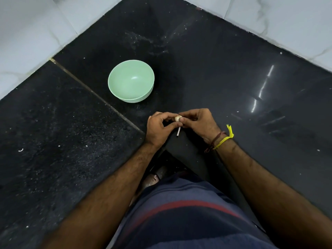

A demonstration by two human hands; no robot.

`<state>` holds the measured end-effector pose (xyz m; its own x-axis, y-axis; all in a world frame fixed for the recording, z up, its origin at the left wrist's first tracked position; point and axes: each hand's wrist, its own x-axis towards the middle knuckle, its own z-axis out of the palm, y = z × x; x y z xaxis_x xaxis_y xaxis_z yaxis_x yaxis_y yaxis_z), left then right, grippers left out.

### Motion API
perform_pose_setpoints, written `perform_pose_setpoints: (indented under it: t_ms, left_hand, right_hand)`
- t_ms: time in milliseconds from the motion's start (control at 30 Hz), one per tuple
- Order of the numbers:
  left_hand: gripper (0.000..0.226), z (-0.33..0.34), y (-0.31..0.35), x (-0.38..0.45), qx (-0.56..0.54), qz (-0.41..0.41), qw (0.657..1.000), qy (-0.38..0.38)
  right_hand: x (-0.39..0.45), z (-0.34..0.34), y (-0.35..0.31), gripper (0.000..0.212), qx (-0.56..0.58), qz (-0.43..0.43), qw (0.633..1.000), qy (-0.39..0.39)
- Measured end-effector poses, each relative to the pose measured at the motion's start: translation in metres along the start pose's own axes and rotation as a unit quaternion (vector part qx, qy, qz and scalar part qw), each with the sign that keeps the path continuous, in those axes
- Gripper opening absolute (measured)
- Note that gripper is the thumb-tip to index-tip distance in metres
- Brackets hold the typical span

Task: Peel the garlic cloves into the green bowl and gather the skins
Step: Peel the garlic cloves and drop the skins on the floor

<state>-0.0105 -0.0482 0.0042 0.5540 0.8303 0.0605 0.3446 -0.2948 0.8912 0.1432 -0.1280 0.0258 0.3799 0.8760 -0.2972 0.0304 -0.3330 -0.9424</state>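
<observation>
Just below the middle of the frame: left hand (pixel 158 127) and right hand (pixel 199 123) meeting over a dark-clad knee, both pinching one small pale garlic bulb (pixel 177 118), thin white stalk (pixel 178 132) pointing down from under the left thumb. Fingers (pixel 186 115) of both hands curled round the bulb, tips touching it from either side; how much skin is already loose, too small to tell. Yellow thread (pixel 223 140) tied round the right wrist.

Above and left of the hands, well apart from them: green bowl (pixel 131 80), upright on the black floor (pixel 215 69), nothing visible inside. Pale specks scattered over the floor; whether skins or dust, impossible to say. White tiled walls (pixel 27 33) filling the upper corners.

Likely step: breaking the bulb open or starting the first peel. To do it well: steady the bulb with the left fingers, work a right thumbnail under the papery edge near the stalk end, pull along the clove rather than across it. Better to keep the work low and nearer the bowl, so a freed clove drops in rather than rolling off across the floor. Worth dropping skins in one spot close by, not letting them scatter; light flakes drift easily and vanish among the specks.
</observation>
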Motion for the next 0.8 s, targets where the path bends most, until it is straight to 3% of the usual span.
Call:
perform_pose_setpoints:
  t_ms: [300, 567, 667, 800]
  left_hand:
    - [0.03, 0.003, 0.003, 0.0, 0.027, 0.002, 0.999, 0.029]
    - [0.028, -0.001, 0.004, 0.001, -0.035, -0.048, 0.998, -0.012]
    - [0.031, -0.003, 0.003, 0.0, -0.042, -0.039, 0.998, -0.042]
    - [0.033, -0.003, 0.006, -0.003, -0.015, -0.014, 0.999, -0.027]
  right_hand:
    - [0.004, 0.013, 0.013, 0.013, -0.027, -0.004, 0.997, 0.077]
    - [-0.001, -0.001, -0.007, 0.014, 0.069, 0.045, 0.997, 0.003]
    - [-0.001, -0.004, -0.01, 0.015, 0.054, 0.048, 0.997, -0.009]
    - [0.003, -0.005, -0.016, 0.028, 0.018, 0.045, 0.998, -0.04]
